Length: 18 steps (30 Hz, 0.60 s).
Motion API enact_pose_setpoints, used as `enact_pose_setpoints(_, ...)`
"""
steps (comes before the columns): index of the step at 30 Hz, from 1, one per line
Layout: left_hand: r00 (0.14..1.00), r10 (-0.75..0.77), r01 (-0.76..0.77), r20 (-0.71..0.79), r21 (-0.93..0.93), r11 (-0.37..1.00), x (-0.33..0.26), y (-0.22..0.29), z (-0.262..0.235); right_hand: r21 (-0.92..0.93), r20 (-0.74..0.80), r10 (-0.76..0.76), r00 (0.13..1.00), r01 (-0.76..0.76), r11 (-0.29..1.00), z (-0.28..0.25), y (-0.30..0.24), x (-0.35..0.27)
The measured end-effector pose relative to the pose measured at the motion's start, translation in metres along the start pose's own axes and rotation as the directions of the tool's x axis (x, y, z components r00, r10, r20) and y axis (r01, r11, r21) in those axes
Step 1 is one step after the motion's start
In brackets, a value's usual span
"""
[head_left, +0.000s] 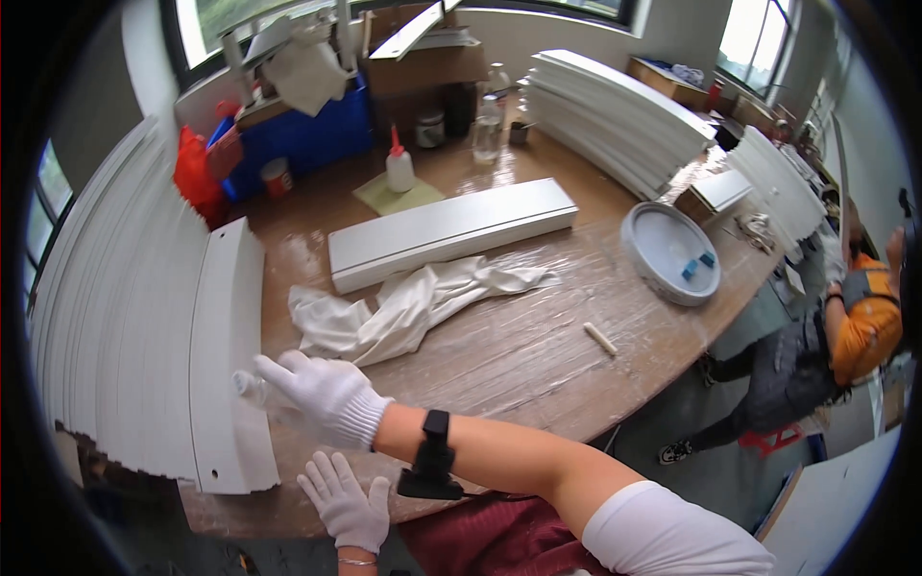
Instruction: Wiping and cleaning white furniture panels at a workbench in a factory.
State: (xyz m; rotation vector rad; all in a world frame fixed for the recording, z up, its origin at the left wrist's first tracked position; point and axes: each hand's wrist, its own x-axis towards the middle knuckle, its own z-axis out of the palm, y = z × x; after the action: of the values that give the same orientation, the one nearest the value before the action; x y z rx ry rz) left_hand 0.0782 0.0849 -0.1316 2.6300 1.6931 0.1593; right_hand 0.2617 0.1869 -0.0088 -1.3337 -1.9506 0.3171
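My right hand [327,394], in a white knit glove, reaches across to the left and is closed around a small white bottle [250,386], partly blurred. The bottle's end is over the nearest long white panel [226,355] of the stack at the left. My left hand [348,501], also gloved, is spread open at the table's near edge, holding nothing. Beyond my right hand lies a crumpled off-white cloth [384,322]. Behind the cloth, another white panel [451,230] lies on the table.
Many white panels [115,317] stand packed at the left; another pile [615,120] is at the back. A round grey tub [629,254] holds blue pieces. A red-tipped bottle [400,173] and blue crate [307,144] stand behind. A person in orange [858,331] is at the right.
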Motion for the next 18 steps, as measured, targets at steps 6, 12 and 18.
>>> enact_pose_setpoints(6,0.959,0.242,-0.222,0.146,-0.138,0.965,0.031,0.045,-0.020,-0.162,-0.430,0.149,0.890,-0.239,0.958,-0.077,0.088,-0.127)
enact_pose_setpoints(12,0.854,0.521,-0.503,0.007,-0.245,0.829,0.120,0.130,-0.054,-0.483,-0.647,0.459,0.609,-0.793,0.372,-0.179,0.164,-0.281)
enact_pose_setpoints(18,0.806,0.533,-0.566,-0.258,-0.076,0.821,0.227,0.153,0.002,-0.374,-0.565,0.604,0.562,-0.827,0.419,-0.197,0.208,-0.312)
